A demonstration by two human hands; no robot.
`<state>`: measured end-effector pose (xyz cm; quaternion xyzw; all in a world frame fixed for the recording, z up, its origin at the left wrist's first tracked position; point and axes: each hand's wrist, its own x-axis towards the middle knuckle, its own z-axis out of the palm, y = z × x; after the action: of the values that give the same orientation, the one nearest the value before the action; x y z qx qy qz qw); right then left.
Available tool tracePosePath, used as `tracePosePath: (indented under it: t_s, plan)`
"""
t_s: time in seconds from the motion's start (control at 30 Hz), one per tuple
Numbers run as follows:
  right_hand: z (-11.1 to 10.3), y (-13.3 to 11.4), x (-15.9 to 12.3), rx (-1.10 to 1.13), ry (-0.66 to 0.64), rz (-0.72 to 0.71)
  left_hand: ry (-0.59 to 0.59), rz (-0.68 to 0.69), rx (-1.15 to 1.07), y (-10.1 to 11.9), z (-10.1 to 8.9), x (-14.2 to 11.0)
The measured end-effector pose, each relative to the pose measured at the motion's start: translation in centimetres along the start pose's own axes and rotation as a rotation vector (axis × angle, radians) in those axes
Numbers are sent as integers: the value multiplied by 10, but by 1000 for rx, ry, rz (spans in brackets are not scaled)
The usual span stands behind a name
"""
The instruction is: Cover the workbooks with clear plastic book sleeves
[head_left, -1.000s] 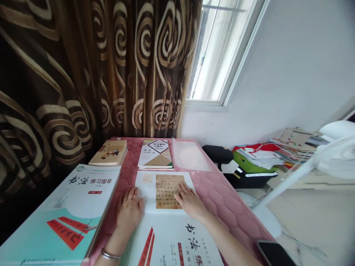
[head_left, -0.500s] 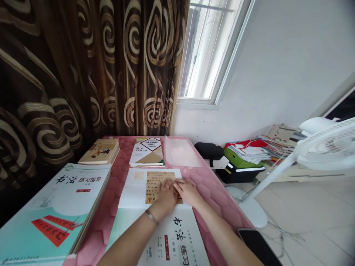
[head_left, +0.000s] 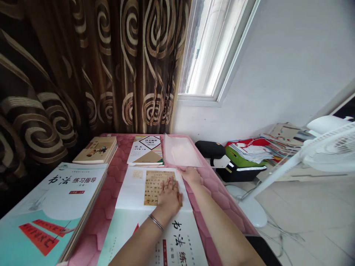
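Note:
An open calligraphy workbook (head_left: 130,192) lies on the pink quilted table cover, spread out flat with its printed cover nearest me. My left hand (head_left: 169,197), with a silver bangle at the wrist, rests palm down on the brown calligraphy picture of the white far panel. Its fingers are stretched out and hold nothing. At the far right corner of that panel, my right hand (head_left: 191,176) touches the edge with its fingers reaching left. A clear plastic sheet (head_left: 181,151) lies just beyond the right hand. Part of the picture is hidden under the left hand.
On the left stand a stack of calligraphy books (head_left: 52,207) and a smaller tan stack (head_left: 95,149). A white textbook (head_left: 145,149) lies at the back. To the right are a dark phone-like slab (head_left: 260,249), a black case (head_left: 210,149) and a white fan (head_left: 277,175).
My right hand has moved away from my left hand, outward to the far right corner of the workbook. The left hand stays on the picture, shifted slightly nearer me.

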<state>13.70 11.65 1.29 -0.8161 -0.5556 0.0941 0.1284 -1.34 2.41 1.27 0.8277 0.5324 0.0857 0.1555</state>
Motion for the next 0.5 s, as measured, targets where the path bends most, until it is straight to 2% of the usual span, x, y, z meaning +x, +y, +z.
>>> tracePosePath:
  t_s: [0.1,0.2,0.3,0.5]
  plan:
    - [2,-8,3,-3,31,77,8,-2,23,0,2,0]
    - [4,-10,0,-8,54,77,7,0,13,-1,3,0]
    - [2,-2,-7,-8,35,9,8,7,19,-1,2,-1]
    - [-8,20,-22,43,-117,-152,16,17,7,-1,2,-1]
